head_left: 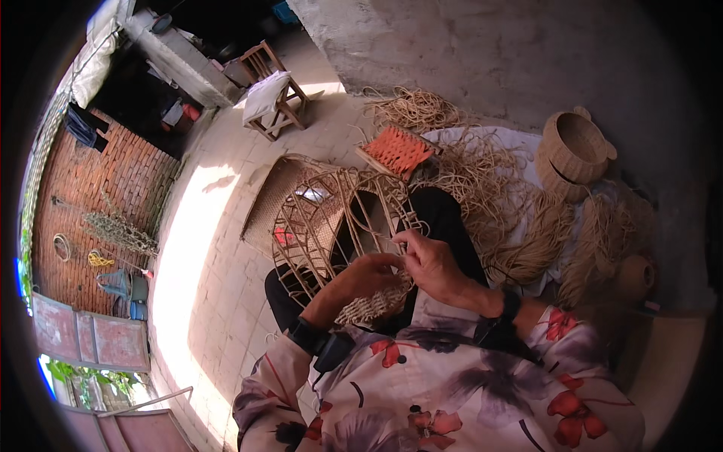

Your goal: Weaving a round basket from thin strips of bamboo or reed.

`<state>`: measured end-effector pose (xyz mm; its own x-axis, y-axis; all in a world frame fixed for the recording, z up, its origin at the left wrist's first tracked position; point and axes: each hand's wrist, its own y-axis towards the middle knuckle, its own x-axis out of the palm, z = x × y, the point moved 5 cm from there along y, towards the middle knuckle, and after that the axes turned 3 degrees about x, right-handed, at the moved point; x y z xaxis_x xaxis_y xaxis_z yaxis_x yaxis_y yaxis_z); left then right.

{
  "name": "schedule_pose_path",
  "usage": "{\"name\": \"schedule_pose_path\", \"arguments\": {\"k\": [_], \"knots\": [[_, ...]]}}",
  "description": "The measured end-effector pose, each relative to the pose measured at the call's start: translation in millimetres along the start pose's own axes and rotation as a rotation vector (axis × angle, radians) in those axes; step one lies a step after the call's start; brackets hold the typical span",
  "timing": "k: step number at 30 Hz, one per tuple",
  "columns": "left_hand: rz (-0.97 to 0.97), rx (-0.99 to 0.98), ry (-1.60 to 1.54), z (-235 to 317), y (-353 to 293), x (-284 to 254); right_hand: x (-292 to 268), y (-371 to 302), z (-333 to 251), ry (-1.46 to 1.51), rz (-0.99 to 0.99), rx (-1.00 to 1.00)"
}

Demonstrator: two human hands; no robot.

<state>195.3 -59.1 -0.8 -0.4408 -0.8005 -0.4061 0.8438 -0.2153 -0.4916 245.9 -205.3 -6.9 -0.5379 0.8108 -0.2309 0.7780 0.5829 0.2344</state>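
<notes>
- Brown open-ribbed frame (pixel 349 207) across the lap (pixel 440 215), woven at its near end.
- Left hand (pixel 370 277) curled over it; cannot tell its grip.
- Right hand (pixel 435 265) narrowed beside it, hold unclear.
- Tan cord (pixel 553 233) heaped right.

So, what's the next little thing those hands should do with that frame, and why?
Probably weave a little further from the woven patch: the left hand and right hand are close to it, it covers only part of the frame, and open gaps show beyond. Whether either hand pinches a strand, I cannot tell.
</notes>
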Motion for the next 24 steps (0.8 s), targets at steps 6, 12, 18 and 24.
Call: {"name": "schedule_pose_path", "arguments": {"k": [6, 12, 18, 24], "knots": [[-0.028, 0.001, -0.168, -16.2, 0.5, -9.8, -59.4, 7.6, -35.3, 1.052, -0.325, 0.338], [-0.08, -0.024, -0.36, -14.6, -3.4, -11.2, -245.4, 2.0, 120.7, 0.148, 0.197, 0.603], [-0.055, 0.01, -0.263, -6.9, -15.4, -9.0, -191.1, 3.9, 85.1, -1.012, 0.435, 0.03], [-0.08, -0.021, -0.182, 9.7, -16.0, -12.7, -44.5, 1.4, -23.5, -0.679, 0.018, -0.522]]}}
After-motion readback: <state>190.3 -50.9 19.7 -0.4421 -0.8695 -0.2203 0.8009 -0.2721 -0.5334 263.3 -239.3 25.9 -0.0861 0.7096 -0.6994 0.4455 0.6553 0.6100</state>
